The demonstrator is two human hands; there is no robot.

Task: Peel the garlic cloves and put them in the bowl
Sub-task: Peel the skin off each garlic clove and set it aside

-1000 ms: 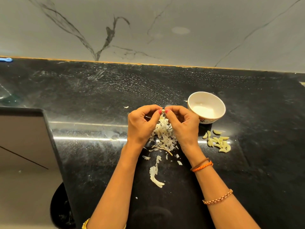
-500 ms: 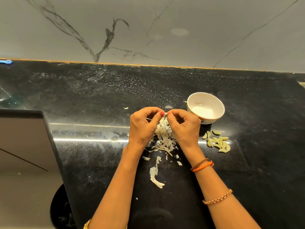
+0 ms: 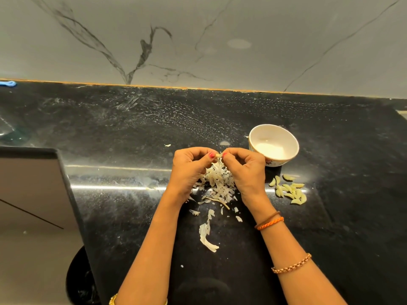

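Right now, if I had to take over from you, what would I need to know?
Both hands, left and right, pinch one garlic clove between the fingertips, above the pile of peels on the black counter.
The white bowl stands beyond the right hand; I see no cloves in it.
Done: a heap of peeled cloves lies on the counter near the bowl.
Left: finish peeling this clove, then put it and the heap into the bowl.
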